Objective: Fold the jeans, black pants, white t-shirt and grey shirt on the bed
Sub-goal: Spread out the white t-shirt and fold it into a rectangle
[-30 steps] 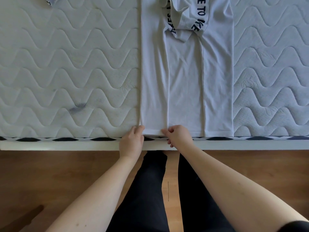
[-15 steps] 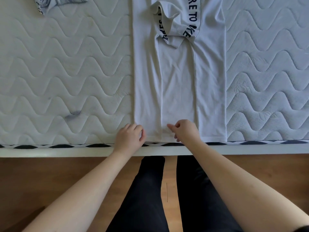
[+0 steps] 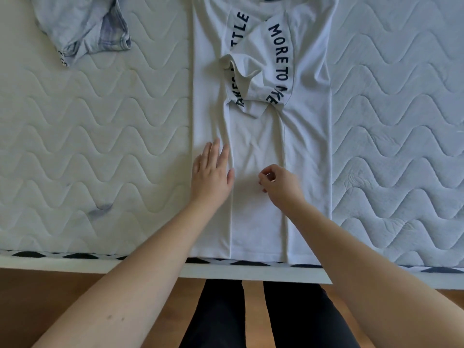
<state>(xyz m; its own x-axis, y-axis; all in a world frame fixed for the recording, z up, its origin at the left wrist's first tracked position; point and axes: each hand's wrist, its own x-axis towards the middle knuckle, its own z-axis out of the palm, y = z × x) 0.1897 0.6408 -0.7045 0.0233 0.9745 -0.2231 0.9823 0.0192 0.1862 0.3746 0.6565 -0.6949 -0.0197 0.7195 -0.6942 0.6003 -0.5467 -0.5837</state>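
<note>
White quilted bed (image 3: 100,136) fills the view. Far past the left hand (image 3: 211,172), a crumpled light blue piece of clothing (image 3: 82,28) is cut off at the top. The white t-shirt (image 3: 261,136) lies under both hands, its sleeves folded in. The left hand lies flat and open on it. The right hand (image 3: 281,184) has curled fingers; I cannot tell if it pinches the cloth.

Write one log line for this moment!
white t-shirt: sides folded, on bed | left hand: flat on it | right hand: fingers curled above it
</note>
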